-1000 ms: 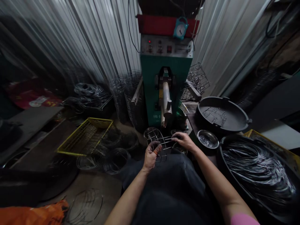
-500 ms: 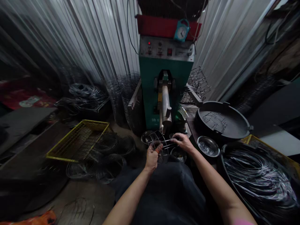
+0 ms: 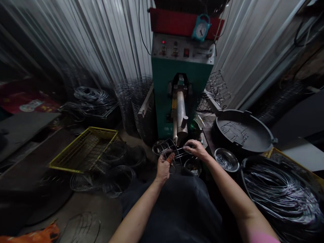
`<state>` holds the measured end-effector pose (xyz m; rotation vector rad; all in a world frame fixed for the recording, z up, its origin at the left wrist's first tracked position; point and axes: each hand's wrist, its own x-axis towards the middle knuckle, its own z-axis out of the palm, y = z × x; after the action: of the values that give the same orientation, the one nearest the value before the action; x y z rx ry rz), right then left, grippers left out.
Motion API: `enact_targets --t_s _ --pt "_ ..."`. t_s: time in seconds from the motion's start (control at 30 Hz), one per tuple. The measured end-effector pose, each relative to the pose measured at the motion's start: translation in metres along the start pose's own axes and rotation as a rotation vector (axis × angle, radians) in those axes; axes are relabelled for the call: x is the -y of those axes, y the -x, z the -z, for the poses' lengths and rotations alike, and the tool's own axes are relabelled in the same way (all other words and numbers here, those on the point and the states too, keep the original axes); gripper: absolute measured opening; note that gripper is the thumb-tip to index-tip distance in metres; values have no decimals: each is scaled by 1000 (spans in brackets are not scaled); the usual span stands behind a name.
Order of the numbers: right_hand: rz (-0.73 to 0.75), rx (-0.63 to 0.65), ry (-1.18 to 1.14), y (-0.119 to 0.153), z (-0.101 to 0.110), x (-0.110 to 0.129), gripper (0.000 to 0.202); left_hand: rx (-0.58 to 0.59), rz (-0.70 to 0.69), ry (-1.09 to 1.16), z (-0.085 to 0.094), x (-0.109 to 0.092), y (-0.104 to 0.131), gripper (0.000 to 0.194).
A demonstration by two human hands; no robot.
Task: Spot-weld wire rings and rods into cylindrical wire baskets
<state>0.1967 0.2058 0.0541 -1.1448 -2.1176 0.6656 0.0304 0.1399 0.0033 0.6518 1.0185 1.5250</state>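
Observation:
A small round wire frame [image 3: 165,148] with crossing bars is held in front of the green machine [image 3: 182,71], just under the tip of its metal arm [image 3: 181,109]. My left hand [image 3: 164,166] is closed round the near side of the frame, its thumb on the wires. Toward the right, my right hand [image 3: 194,149] pinches the ends of thin straight wires that reach from the frame. The wires pass close below the electrode tip; whether they touch it cannot be made out.
Beside my right arm are a bowl of small metal parts [image 3: 226,160], a black round pan [image 3: 244,131] and a tub of wire rings [image 3: 280,192]. On the left lie a yellow crate [image 3: 83,148] and wire baskets [image 3: 118,179]. A small bowl [image 3: 192,166] sits below my hands.
The view has shifted slightly. My right hand has moved a little up and left, nearer the electrode tip, and the wire frame has turned slightly in my left hand.

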Motion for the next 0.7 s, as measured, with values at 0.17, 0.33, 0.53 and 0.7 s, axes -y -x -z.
enact_targets --t_s 0.17,0.33,0.53,0.7 --pt "2 -3 20 -4 2 -3 22 -2 11 5 -3 0 -5 29" --pt "-6 -13 11 -9 3 -5 21 14 22 16 -5 -1 -10 31" --pt "-21 -24 9 -12 4 -7 19 6 67 48 -9 -1 -13 34" --pt "-24 -27 3 -15 4 -8 18 0 103 62 -11 -2 -15 34"
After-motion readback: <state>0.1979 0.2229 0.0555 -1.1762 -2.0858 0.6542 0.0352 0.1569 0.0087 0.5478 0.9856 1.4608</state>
